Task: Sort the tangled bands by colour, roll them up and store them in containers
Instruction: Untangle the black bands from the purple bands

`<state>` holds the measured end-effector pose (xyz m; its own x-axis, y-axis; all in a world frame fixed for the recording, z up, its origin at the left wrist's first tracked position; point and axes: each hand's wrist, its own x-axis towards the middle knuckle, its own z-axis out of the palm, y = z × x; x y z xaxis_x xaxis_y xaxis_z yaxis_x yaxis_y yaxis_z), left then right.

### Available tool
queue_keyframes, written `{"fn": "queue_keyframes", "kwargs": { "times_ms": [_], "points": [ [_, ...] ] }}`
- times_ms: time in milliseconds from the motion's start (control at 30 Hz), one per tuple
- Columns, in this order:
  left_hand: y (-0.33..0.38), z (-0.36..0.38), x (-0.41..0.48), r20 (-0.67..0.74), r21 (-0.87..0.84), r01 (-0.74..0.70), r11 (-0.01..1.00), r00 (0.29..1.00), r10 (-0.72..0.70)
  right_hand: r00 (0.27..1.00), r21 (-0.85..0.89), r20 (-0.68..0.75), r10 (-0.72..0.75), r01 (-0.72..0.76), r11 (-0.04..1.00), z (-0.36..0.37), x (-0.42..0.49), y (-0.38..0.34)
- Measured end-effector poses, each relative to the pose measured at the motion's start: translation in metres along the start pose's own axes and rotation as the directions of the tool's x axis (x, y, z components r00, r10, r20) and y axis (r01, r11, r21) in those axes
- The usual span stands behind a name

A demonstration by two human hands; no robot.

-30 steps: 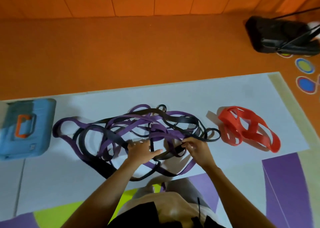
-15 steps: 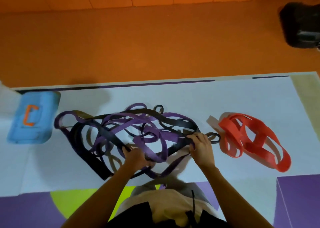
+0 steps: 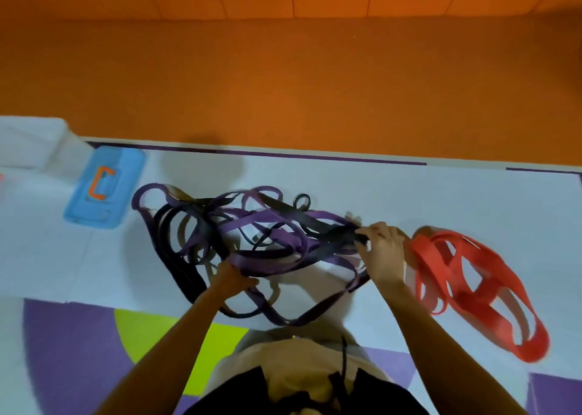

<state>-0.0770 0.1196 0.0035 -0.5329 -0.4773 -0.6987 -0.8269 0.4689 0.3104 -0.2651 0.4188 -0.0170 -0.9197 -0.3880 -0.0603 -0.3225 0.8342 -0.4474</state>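
A tangle of purple bands [image 3: 271, 225] and black bands [image 3: 185, 270] lies on the white mat [image 3: 441, 194] in front of me. My left hand [image 3: 234, 277] grips purple bands at the near side of the tangle. My right hand [image 3: 382, 251] pinches a black band at the tangle's right end and lifts it a little. A separate pile of red bands [image 3: 472, 285] lies on the mat just right of my right hand.
A blue case with an orange handle [image 3: 104, 189] sits on the mat at the left. Orange floor [image 3: 283, 84] lies beyond the mat's far edge. Purple and yellow mat panels [image 3: 78, 345] are near me, by my knees.
My hands have moved apart, the right pulling the black band rightward toward the red pile. The tangle has stretched out between them. The view has shifted left, and the black bag at the upper right is out of frame.
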Motion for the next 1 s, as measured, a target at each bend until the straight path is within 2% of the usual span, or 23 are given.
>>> {"fn": "queue_keyframes", "kwargs": {
  "times_ms": [67,167,233,333,400,500,567,667,733,800,900,1000],
  "points": [
    [-0.001,-0.004,-0.003,-0.034,0.045,0.008,0.999,0.999,-0.006,0.999,0.076,0.033,-0.028,0.025,0.997,-0.005,0.017,-0.005],
    [0.002,-0.012,-0.008,-0.007,0.199,-0.077,0.977,0.997,0.08,0.988,0.207,0.131,-0.079,0.051,0.977,-0.007,0.039,-0.01],
    [0.005,-0.017,-0.008,0.013,0.183,-0.086,0.979,0.996,0.085,0.977,0.232,0.188,-0.105,0.06,0.971,-0.007,0.045,-0.011],
    [0.012,-0.02,-0.012,-0.005,0.213,-0.075,0.974,0.997,0.078,0.986,0.146,0.156,-0.054,0.031,0.989,-0.006,0.045,-0.013],
    [0.018,-0.017,-0.015,-0.016,0.244,-0.068,0.967,0.997,0.074,0.99,0.074,0.137,0.033,-0.043,0.996,-0.007,0.043,-0.014],
    [0.036,-0.011,-0.022,-0.09,0.281,-0.036,0.959,0.994,0.064,0.977,0.056,0.173,0.122,-0.134,0.989,-0.005,0.039,-0.013],
    [0.05,-0.006,-0.024,-0.162,0.281,-0.051,0.958,0.982,0.099,0.987,0.076,0.11,0.117,-0.126,0.989,-0.001,0.034,-0.009],
    [0.076,0.006,-0.024,-0.181,0.235,-0.227,0.945,0.945,0.272,0.995,0.197,0.058,0.085,-0.094,0.976,0.004,0.023,-0.006],
    [0.099,0.018,-0.017,-0.117,0.198,-0.398,0.896,0.898,0.425,0.998,0.207,0.051,0.034,-0.044,0.977,0.007,0.015,-0.006],
    [0.126,0.032,-0.009,-0.077,0.083,-0.532,0.843,0.84,0.538,1.0,0.188,0.002,-0.028,0.027,0.982,0.01,0.002,-0.005],
    [0.17,0.052,0.001,-0.032,-0.103,-0.563,0.82,0.826,0.563,0.985,0.132,-0.055,-0.164,0.17,0.977,0.011,-0.018,-0.002],
    [0.196,0.07,0.009,0.1,-0.257,-0.468,0.845,0.857,0.505,0.954,0.094,-0.03,-0.297,0.299,0.95,0.009,-0.037,-0.004]
  ]
}}
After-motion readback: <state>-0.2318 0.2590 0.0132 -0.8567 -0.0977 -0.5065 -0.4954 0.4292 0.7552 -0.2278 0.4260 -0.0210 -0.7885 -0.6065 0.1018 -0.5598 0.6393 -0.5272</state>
